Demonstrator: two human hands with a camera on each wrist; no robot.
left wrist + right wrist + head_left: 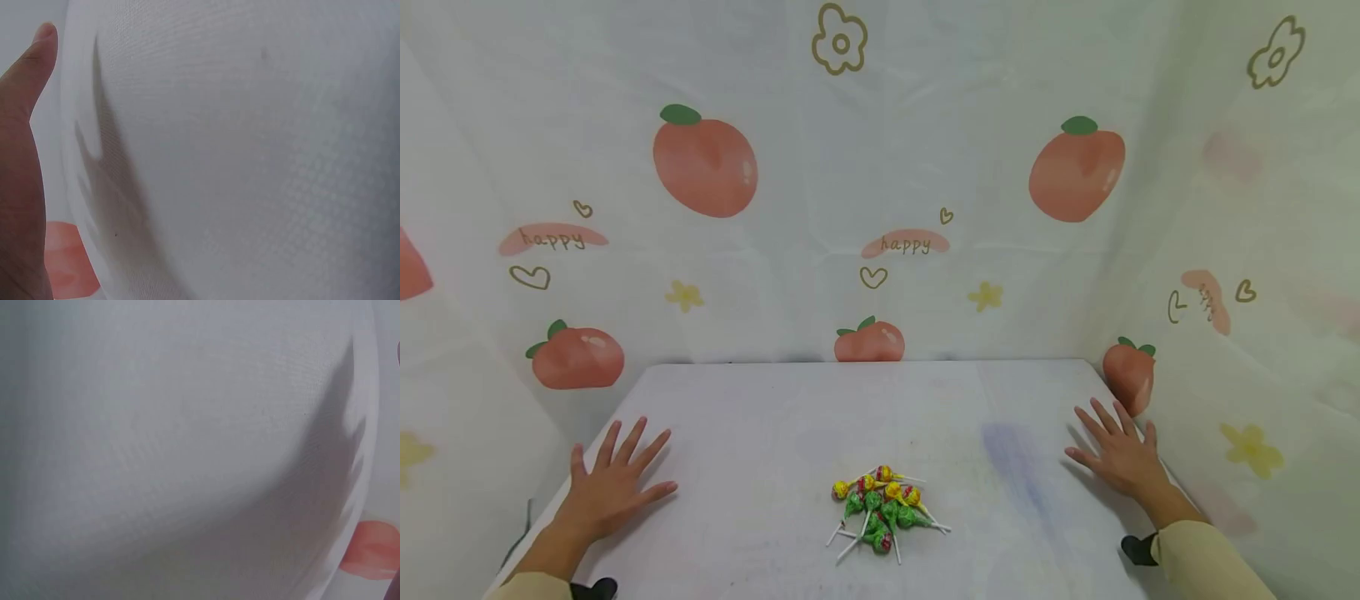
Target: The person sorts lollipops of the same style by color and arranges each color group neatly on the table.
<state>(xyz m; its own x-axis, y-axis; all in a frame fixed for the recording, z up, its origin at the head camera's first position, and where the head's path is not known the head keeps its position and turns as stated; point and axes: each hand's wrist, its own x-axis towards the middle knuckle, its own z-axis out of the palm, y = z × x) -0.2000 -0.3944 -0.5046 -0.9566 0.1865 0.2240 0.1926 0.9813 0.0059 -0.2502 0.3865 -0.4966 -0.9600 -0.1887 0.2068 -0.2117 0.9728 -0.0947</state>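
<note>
A loose pile of lollipops (891, 510) lies near the front middle of the white table, yellow-wrapped ones behind and green-wrapped ones in front, their white sticks pointing various ways. My left hand (610, 492), fingers spread, is over the table's left side, well apart from the pile. On the opposite side, my right hand (1122, 457) is also spread and holds nothing. In the left wrist view, part of the left hand (22, 144) with its thumb appears above the white surface. The right wrist view shows mostly the cloth and a hand's shadow.
The table (760, 433) has a white covering with a bluish stain (1015, 467) right of the pile. Behind and beside it hangs a pale curtain (880, 150) printed with peaches, flowers and hearts. Dark straps (1138, 550) show at both wrists.
</note>
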